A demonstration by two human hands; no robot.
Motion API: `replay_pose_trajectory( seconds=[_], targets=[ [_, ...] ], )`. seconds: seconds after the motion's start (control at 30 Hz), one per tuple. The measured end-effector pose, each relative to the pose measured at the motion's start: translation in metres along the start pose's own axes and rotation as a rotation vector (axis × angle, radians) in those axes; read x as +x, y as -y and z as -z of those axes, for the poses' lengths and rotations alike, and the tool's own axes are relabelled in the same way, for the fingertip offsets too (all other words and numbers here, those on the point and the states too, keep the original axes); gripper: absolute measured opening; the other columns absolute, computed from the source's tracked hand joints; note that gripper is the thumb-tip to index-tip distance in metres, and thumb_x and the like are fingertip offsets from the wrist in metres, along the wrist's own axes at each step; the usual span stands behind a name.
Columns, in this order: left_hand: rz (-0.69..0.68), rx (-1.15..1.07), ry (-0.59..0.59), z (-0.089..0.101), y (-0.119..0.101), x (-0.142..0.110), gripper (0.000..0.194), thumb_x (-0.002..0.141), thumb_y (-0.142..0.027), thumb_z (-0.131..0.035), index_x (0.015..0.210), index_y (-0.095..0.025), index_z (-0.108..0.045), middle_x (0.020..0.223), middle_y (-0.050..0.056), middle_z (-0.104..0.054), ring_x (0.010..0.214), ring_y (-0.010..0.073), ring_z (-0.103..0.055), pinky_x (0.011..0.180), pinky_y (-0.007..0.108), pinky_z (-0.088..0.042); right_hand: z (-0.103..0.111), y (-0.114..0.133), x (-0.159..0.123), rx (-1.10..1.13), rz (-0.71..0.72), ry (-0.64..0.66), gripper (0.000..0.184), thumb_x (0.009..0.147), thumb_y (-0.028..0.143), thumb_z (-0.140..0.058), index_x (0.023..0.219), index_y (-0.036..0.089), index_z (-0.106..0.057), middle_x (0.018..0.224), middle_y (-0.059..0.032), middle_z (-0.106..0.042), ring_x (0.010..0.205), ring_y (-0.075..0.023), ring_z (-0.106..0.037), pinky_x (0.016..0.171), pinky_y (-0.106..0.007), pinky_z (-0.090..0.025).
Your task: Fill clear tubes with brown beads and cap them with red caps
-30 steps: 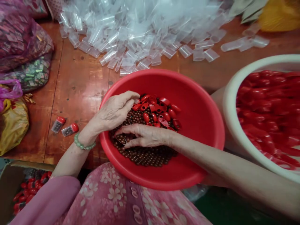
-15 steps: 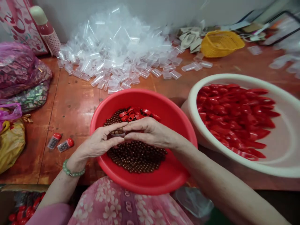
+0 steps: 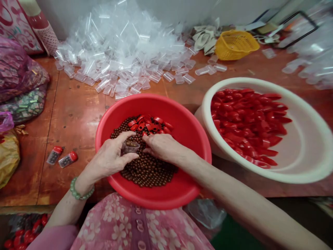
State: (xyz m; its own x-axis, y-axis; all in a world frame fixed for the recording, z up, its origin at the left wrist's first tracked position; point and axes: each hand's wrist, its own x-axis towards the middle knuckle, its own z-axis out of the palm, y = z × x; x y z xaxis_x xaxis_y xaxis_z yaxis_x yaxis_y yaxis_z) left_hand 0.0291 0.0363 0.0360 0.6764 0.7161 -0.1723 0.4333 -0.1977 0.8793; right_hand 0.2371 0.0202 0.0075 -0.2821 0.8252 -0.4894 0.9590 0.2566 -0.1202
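My left hand [image 3: 110, 156] holds a small clear plastic tube [image 3: 131, 148] between thumb and fingers, with brown beads showing at its top. Close by, my right hand [image 3: 163, 147] has its fingers drawn together, and a red plastic cap [image 3: 144, 133] shows at their tips. Both hands are over a red basin [image 3: 187, 128]. Many shiny brown beads [image 3: 153, 173] cover the basin's bottom, and several red caps [image 3: 148, 121] lie on them at the far side. Part of the right fingers' grip is hidden behind the hand.
A white tub [image 3: 309, 139] of red pieces [image 3: 249, 121] stands at right. Clear empty tubes [image 3: 125, 52] are heaped at the back, near a yellow basket [image 3: 235, 45]. Two filled, red-capped tubes [image 3: 68, 159] lie at left, with plastic bags [image 3: 23, 76] beyond.
My right hand has moved off the mouth of the tube and down to the beads and caps. The left hand still holds the tube, its thumb and forefinger wider apart. The view has shifted slightly.
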Motion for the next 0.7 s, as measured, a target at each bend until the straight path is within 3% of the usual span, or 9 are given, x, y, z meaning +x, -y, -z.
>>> replay_pose_trajectory(
  seconds=[0.07,0.1,0.2,0.3,0.43,0.5,0.6,0.7],
  targets=[
    [-0.026,0.022,-0.016,-0.002,0.002,0.000,0.070,0.082,-0.024,-0.062,0.145,-0.022,-0.030,0.066,-0.006,-0.056,0.054,0.0099,-0.047,0.053,0.021,-0.040,-0.005,0.004,0.003,-0.002,-0.026,-0.011,0.026,0.086,0.019,-0.054,0.110,0.012,-0.057,0.093,-0.0164,-0.071,0.084,-0.0257,-0.069,0.067,-0.031,-0.046],
    [-0.035,0.008,-0.020,-0.003,0.003,-0.001,0.070,0.083,-0.024,-0.061,0.145,-0.022,-0.029,0.066,-0.006,-0.057,0.054,0.0098,-0.047,0.052,0.021,-0.040,-0.006,0.004,0.003,0.003,-0.033,-0.017,0.027,0.086,0.016,-0.051,0.112,0.012,-0.056,0.093,-0.0164,-0.071,0.083,-0.0255,-0.069,0.066,-0.031,-0.046],
    [-0.036,-0.081,-0.047,-0.005,0.004,0.000,0.038,0.085,-0.028,-0.059,0.122,-0.019,-0.054,0.076,-0.001,-0.063,0.063,0.0107,-0.055,0.060,0.022,-0.045,-0.002,-0.001,-0.002,0.032,-0.038,-0.052,0.023,0.087,0.016,-0.047,0.108,0.013,-0.056,0.094,-0.0154,-0.071,0.082,-0.0234,-0.068,0.067,-0.030,-0.045],
    [-0.052,-0.146,-0.096,-0.005,0.004,0.002,0.017,0.085,-0.027,-0.060,0.099,-0.017,-0.062,0.083,0.001,-0.066,0.074,0.0123,-0.061,0.070,0.024,-0.049,0.008,-0.008,-0.013,0.208,0.006,-0.134,0.019,0.092,0.024,-0.045,0.105,0.015,-0.054,0.090,-0.0092,-0.070,0.077,-0.0177,-0.065,0.068,-0.027,-0.045],
    [-0.193,-0.115,-0.281,-0.006,0.004,0.004,0.009,0.083,-0.019,-0.061,0.091,-0.016,-0.063,0.110,0.009,-0.066,0.100,0.0168,-0.063,0.088,0.030,-0.050,0.021,-0.009,-0.030,0.570,0.180,-0.142,0.018,0.091,0.028,-0.048,0.103,0.018,-0.058,0.088,-0.0043,-0.069,0.076,-0.0160,-0.062,0.072,-0.028,-0.046],
    [-0.243,-0.058,-0.267,-0.008,0.003,0.004,0.009,0.082,-0.015,-0.060,0.091,-0.016,-0.063,0.121,0.011,-0.064,0.108,0.0189,-0.062,0.094,0.033,-0.049,0.027,-0.006,-0.035,0.598,0.239,-0.092,0.018,0.091,0.027,-0.048,0.100,0.019,-0.061,0.091,-0.0047,-0.069,0.080,-0.0169,-0.062,0.076,-0.030,-0.046],
    [-0.241,-0.021,-0.201,-0.011,0.003,0.003,0.017,0.083,-0.013,-0.058,0.098,-0.017,-0.065,0.108,0.009,-0.071,0.099,0.0178,-0.067,0.091,0.033,-0.052,0.030,-0.001,-0.037,0.681,0.236,-0.158,0.016,0.089,0.027,-0.051,0.097,0.019,-0.062,0.090,-0.0044,-0.069,0.080,-0.0168,-0.062,0.077,-0.030,-0.046],
    [-0.206,-0.065,-0.252,-0.012,0.003,0.003,0.020,0.081,-0.014,-0.061,0.101,-0.016,-0.066,0.108,0.009,-0.072,0.098,0.0192,-0.069,0.091,0.033,-0.053,0.022,0.003,-0.033,0.926,0.157,-0.333,0.019,0.086,0.031,-0.056,0.098,0.018,-0.062,0.084,-0.0031,-0.068,0.073,-0.0152,-0.061,0.070,-0.029,-0.048]
  ],
)
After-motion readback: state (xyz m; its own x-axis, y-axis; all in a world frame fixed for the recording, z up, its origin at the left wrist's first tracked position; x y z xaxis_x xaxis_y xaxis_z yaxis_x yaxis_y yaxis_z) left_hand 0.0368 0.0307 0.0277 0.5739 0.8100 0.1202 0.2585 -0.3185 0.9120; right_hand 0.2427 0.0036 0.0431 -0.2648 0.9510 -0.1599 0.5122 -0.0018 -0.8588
